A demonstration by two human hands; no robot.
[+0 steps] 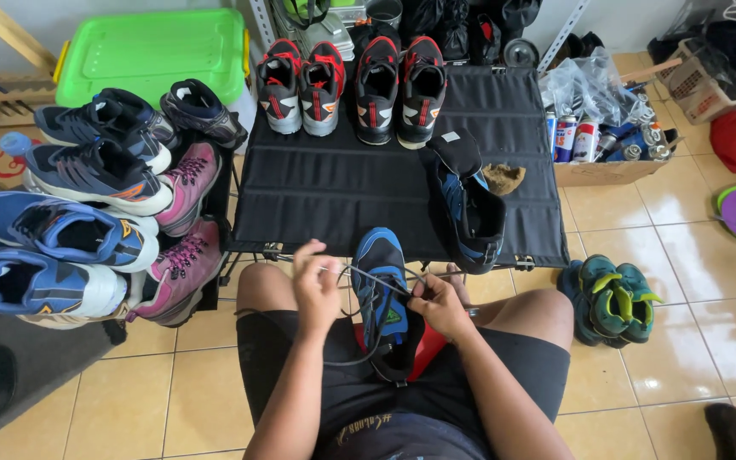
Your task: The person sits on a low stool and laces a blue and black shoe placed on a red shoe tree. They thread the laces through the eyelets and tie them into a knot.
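A blue and black shoe (381, 294) lies between my knees, toe pointing away from me, over a red stool edge (426, 349). My left hand (317, 285) pinches one end of its dark lace (368, 277) to the left of the shoe. My right hand (438, 305) grips the other end of the lace on the right side. The lace stretches across the shoe's top between both hands. Its matching shoe (470, 209) lies on the black fabric table (334, 183) just ahead, with an insole resting on it.
Two pairs of red, black and grey shoes (351, 85) line the table's far edge. Several blue and pink shoes (95, 213) pile at left by a green lidded bin (151, 51). Teal-green shoes (615, 298) sit on the floor at right, a box of spray cans (598, 140) behind.
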